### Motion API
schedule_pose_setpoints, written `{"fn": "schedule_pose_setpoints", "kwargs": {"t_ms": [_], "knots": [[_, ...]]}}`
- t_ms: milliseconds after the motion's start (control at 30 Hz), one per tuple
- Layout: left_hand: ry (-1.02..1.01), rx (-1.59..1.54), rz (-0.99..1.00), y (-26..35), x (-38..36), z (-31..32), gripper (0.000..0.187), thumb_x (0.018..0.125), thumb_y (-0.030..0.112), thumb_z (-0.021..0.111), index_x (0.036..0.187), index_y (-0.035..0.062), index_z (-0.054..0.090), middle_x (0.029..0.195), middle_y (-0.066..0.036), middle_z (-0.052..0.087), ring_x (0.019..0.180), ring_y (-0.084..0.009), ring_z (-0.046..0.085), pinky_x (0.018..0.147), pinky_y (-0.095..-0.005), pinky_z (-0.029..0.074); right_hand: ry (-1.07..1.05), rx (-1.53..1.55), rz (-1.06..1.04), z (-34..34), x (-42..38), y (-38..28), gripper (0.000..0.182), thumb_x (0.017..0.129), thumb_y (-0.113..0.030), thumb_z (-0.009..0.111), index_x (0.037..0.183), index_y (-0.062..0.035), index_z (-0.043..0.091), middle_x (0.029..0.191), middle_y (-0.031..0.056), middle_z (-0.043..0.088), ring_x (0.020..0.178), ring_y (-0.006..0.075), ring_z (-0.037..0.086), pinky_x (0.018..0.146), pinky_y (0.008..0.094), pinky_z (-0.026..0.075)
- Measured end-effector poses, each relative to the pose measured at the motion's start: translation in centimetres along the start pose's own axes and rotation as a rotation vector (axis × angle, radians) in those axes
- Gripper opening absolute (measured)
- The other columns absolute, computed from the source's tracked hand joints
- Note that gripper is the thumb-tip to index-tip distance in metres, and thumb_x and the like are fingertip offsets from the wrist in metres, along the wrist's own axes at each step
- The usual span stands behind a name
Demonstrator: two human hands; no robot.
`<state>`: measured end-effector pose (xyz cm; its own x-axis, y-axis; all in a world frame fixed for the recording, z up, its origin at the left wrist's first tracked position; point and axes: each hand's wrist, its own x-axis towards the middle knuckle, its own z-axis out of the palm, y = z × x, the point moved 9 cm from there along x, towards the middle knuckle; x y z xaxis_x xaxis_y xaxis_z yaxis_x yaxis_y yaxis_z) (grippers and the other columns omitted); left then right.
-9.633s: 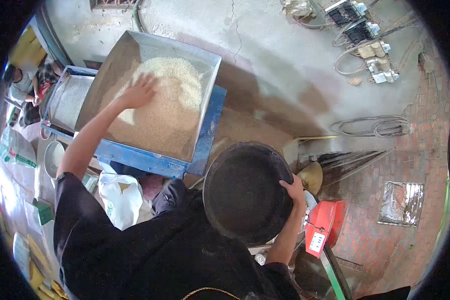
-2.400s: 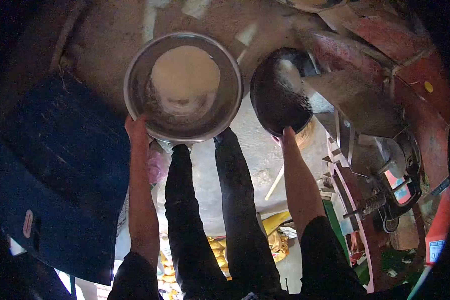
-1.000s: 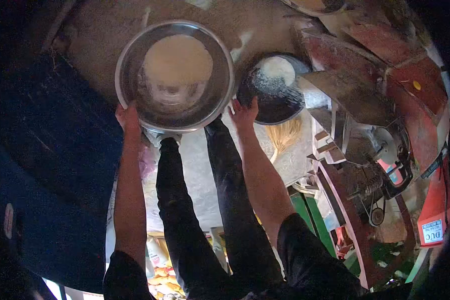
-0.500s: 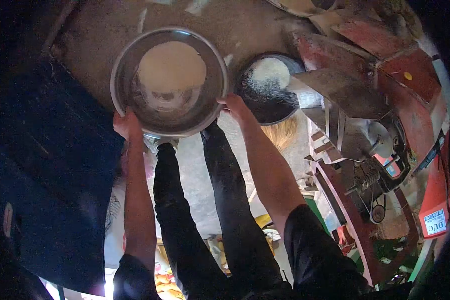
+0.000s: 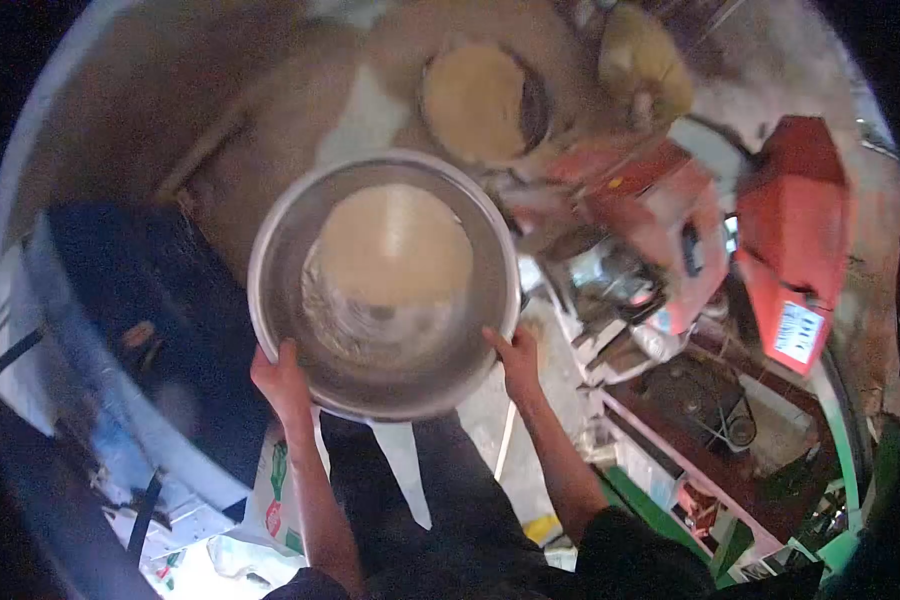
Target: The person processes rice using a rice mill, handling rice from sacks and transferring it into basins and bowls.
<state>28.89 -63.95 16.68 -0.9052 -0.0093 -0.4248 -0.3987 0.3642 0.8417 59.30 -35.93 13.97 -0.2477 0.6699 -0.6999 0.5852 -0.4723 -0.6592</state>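
Observation:
A wide metal basin (image 5: pixel 282 270) is held up in front of me, with a pale, fine-looking heap (image 5: pixel 395 245) inside; I cannot make out whether it is grain or meal. My left hand (image 5: pixel 282 380) is closed on the basin's lower left rim, thumb over the edge. On the lower right rim, my right hand (image 5: pixel 517 360) grips in the same way. The fingers under the rim are hidden on both sides. My dark-trousered legs (image 5: pixel 420 470) show below the basin.
A large dark blue object (image 5: pixel 190 350) stands at left. A red machine with a labelled red hopper-like part (image 5: pixel 795 230) fills the right. Beyond the basin are a round container of tan material (image 5: pixel 475 100) and a yellowish sack (image 5: pixel 645 65).
The basin has come lower and nearer to me, moving rightward in view, both hands still on its rim. The camera view has shifted; the dark pan under the machine's chute no longer shows.

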Motion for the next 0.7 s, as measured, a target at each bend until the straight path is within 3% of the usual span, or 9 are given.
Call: {"fn": "schedule_pose_setpoints", "kwargs": {"t_ms": [33, 100, 167, 267, 400, 500, 567, 633, 700], "knots": [[-0.016, 0.012, -0.013, 2.6, -1.0, -0.7, 0.022, 0.078, 0.003, 0.055, 0.097, -0.0073, 0.062, 0.086, -0.008, 0.064, 0.075, -0.0150, 0.057, 0.071, -0.0299, 0.046, 0.069, -0.071, -0.097, -1.4, -1.8, -2.2, 0.030, 0.080, -0.018, 0.070, 0.103, 0.0002, 0.061, 0.083, 0.0027, 0.065, 0.069, 0.0090, 0.059, 0.060, 0.0236, 0.047], [-0.015, -0.023, 0.009, 8.1, -2.8, -2.5, 0.022, 0.078, 0.002, 0.055, 0.096, -0.0070, 0.062, 0.085, -0.007, 0.064, 0.075, -0.0142, 0.056, 0.071, -0.0289, 0.046, 0.168, 0.169, -0.203, -3.4, -5.9, -6.6, 0.028, 0.079, -0.013, 0.069, 0.103, 0.0006, 0.061, 0.086, 0.0033, 0.065, 0.073, 0.0109, 0.059, 0.065, 0.0258, 0.047], [-0.117, -0.187, 0.013, 13.1, -4.7, -3.3, 0.023, 0.077, 0.002, 0.056, 0.097, -0.0068, 0.063, 0.082, -0.004, 0.064, 0.074, -0.0132, 0.056, 0.070, -0.0271, 0.045, 0.142, 0.336, -0.352, -4.0, -11.8, -15.4, 0.029, 0.077, -0.007, 0.067, 0.105, 0.0012, 0.060, 0.092, 0.0060, 0.065, 0.080, 0.0149, 0.060, 0.073, 0.0293, 0.048], [-0.099, -0.225, 0.042, 18.9, -6.8, -7.6, 0.023, 0.075, 0.003, 0.057, 0.095, -0.0057, 0.064, 0.078, -0.003, 0.063, 0.072, -0.0116, 0.055, 0.069, -0.0261, 0.044, 0.135, 0.453, -0.447, -5.2, -19.5, -23.1, 0.039, 0.073, -0.002, 0.063, 0.111, 0.0024, 0.057, 0.100, 0.0081, 0.064, 0.088, 0.0189, 0.061, 0.078, 0.0308, 0.048], [-0.088, -0.391, 0.072, 26.1, -10.0, -13.6, 0.025, 0.075, 0.005, 0.058, 0.097, -0.0046, 0.064, 0.079, -0.004, 0.063, 0.073, -0.0104, 0.054, 0.067, -0.0260, 0.044, 0.091, 0.391, -0.699, -5.1, -29.2, -33.3, 0.039, 0.072, -0.002, 0.062, 0.109, 0.0042, 0.057, 0.098, 0.0097, 0.064, 0.084, 0.0203, 0.062, 0.077, 0.0322, 0.049], [-0.104, -0.559, 0.039, 28.6, -11.3, -18.0, 0.025, 0.080, 0.010, 0.058, 0.099, -0.0052, 0.064, 0.082, -0.005, 0.063, 0.074, -0.0106, 0.054, 0.068, -0.0263, 0.044, 0.074, 0.355, -0.946, -3.3, -35.9, -40.3, 0.036, 0.070, 0.002, 0.061, 0.106, 0.0067, 0.061, 0.093, 0.0082, 0.065, 0.082, 0.0172, 0.061, 0.077, 0.0300, 0.047], [-0.089, -0.675, -0.001, 29.6, -11.9, -20.9, 0.025, 0.084, 0.013, 0.058, 0.100, -0.0058, 0.063, 0.084, -0.005, 0.063, 0.075, -0.0107, 0.054, 0.069, -0.0265, 0.044, -0.001, 0.336, -0.958, -0.7, -39.9, -43.8, 0.029, 0.070, 0.001, 0.062, 0.098, 0.0073, 0.062, 0.087, 0.0074, 0.064, 0.078, 0.0160, 0.060, 0.075, 0.0298, 0.047], [-0.026, -0.779, -0.039, 29.5, -12.2, -23.2, 0.040, 0.094, 0.030, 0.051, 0.102, -0.0069, 0.062, 0.088, -0.006, 0.063, 0.081, -0.0112, 0.054, 0.073, -0.0275, 0.044, -0.138, 0.279, -1.068, 3.1, -44.6, -47.8, 0.021, 0.072, 0.000, 0.062, 0.092, 0.0060, 0.061, 0.084, 0.0069, 0.064, 0.074, 0.0146, 0.060, 0.072, 0.0294, 0.047], [-0.006, -0.909, -0.084, 28.8, -12.2, -25.3, 0.048, 0.096, 0.037, 0.045, 0.105, -0.0075, 0.061, 0.091, -0.007, 0.063, 0.084, -0.0122, 0.054, 0.076, -0.0285, 0.044, -0.200, 0.209, -1.131, 6.1, -48.1, -50.9, 0.018, 0.073, 0.000, 0.061, 0.090, 0.0049, 0.061, 0.085, 0.0071, 0.064, 0.074, 0.0143, 0.059, 0.072, 0.0284, 0.046]]}}
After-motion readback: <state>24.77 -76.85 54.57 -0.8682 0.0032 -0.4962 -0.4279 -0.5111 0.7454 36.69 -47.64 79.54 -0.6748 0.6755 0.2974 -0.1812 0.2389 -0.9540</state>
